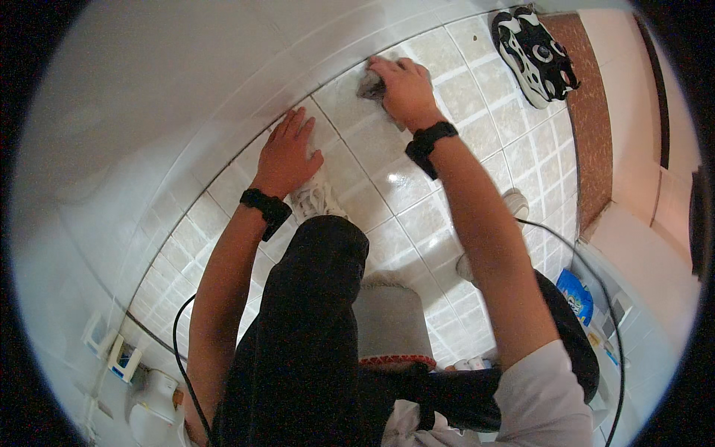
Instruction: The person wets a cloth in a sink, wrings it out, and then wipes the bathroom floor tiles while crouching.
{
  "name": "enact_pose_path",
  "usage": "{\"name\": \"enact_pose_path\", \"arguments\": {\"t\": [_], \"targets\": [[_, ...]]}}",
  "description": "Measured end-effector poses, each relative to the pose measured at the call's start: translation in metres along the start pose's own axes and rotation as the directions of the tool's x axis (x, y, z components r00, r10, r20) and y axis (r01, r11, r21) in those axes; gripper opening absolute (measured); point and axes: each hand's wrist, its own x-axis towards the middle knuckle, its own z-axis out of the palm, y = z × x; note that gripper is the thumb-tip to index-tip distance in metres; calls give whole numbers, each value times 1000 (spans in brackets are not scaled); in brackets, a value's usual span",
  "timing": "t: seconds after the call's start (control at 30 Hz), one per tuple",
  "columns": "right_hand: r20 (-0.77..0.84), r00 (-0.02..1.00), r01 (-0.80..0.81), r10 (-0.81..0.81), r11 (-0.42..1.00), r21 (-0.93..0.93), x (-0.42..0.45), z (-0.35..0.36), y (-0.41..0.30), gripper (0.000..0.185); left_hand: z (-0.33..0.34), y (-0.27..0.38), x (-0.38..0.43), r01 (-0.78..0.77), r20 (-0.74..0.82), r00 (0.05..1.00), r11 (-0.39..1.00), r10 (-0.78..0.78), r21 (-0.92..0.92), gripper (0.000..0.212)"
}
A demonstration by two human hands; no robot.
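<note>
My right hand [409, 92] presses a crumpled grey cloth [370, 86] against the pale tiled floor [357, 176], close to where the floor meets the white wall [223, 72]. Parts of the cloth show on both sides of the hand; the rest is hidden under it. To the left, my left hand [287, 151] rests palm down by the foot of the wall, fingers spread, with nothing seen in it. Just below that hand is a white shoe [315, 198] on my foot. A black band circles each of my wrists.
A pair of black-and-white sneakers [533, 61] stands at upper right beside a brown threshold strip [595, 123]. A black cable [600, 274] curves past my right arm. A blue packet [575, 296] lies at right. Between my legs is a grey cloth-like piece with red trim [391, 324].
</note>
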Motion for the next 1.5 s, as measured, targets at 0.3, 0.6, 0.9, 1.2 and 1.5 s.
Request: {"name": "enact_pose_path", "arguments": {"t": [0.3, 0.6, 0.9, 1.2, 1.5], "targets": [[206, 932, 304, -298, 953, 4, -5, 23, -75, 39, 4, -1, 0, 53, -15, 998, 999, -53, 7, 62], [181, 981, -50, 76, 988, -143, -9, 20, -87, 35, 6, 0, -2, 77, -46, 996, 997, -78, -28, 57], [164, 977, 149, -136, 986, -73, -7, 13, -61, 32, 6, -12, -27, 142, -137, 977, 979, -162, -145, 43], [-24, 993, -121, 118, 982, -147, -16, 32, -23, 46, 8, -96, -135, 433, -207, 847, 862, -489, -264, 38], [-112, 975, -193, 192, 981, 0, -18, 32, -17, 55, -29, -45, -120, 150, -295, 928, 952, -228, -265, 33]]}}
